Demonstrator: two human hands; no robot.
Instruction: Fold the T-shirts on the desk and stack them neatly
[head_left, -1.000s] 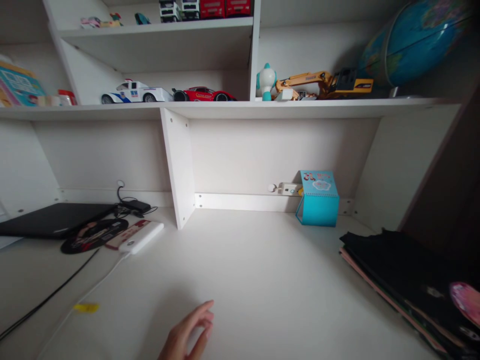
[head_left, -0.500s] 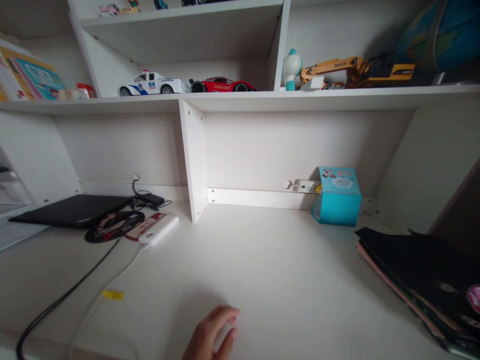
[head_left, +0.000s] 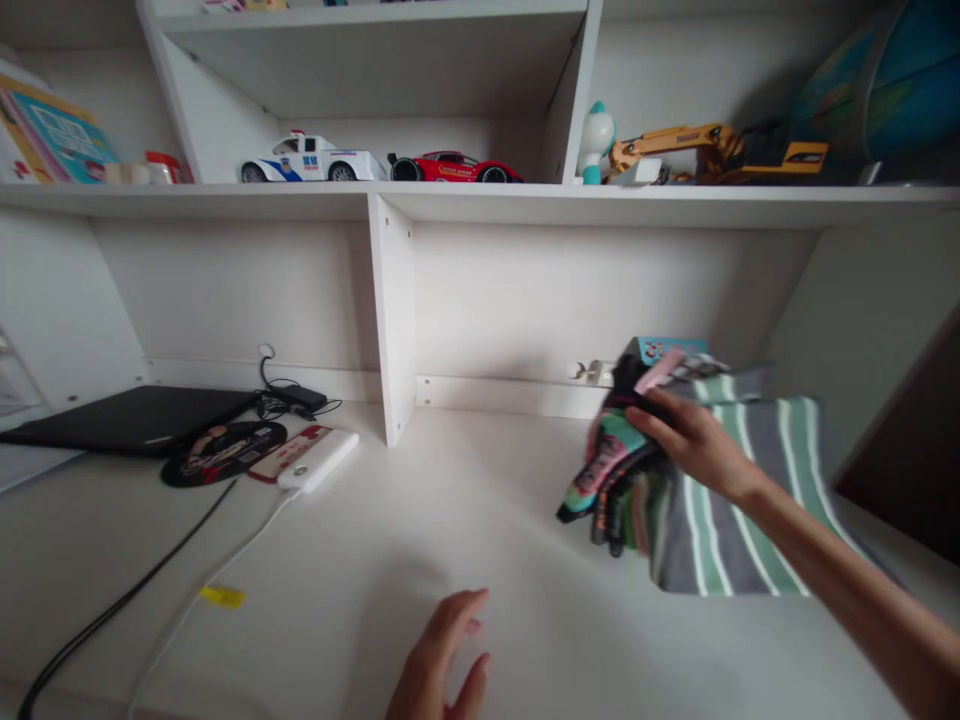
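Observation:
My right hand [head_left: 694, 440] grips a bundle of clothes [head_left: 675, 480] and holds it just above the white desk [head_left: 465, 520] at the right. The bundle has a grey cloth with green and white stripes and several darker, colourful folded pieces hanging down on its left side. Near the desk's front edge, my left hand [head_left: 442, 665] hovers low with its fingers apart and nothing in it. Behind the bundle, a turquoise box [head_left: 664, 348] is mostly hidden.
A closed black laptop [head_left: 135, 415], a round mat [head_left: 221, 450], a white power bank [head_left: 315, 460] with its cables and a yellow tag [head_left: 221, 597] lie at the left. A white upright divider [head_left: 394, 320] stands mid-desk. Toy cars [head_left: 375, 165], an excavator [head_left: 712, 150] and a globe [head_left: 877, 80] sit on the shelf.
My right arm has come into view holding the bundle of clothes over the desk. The dark pile that lay at the right is no longer there. My left hand has barely moved.

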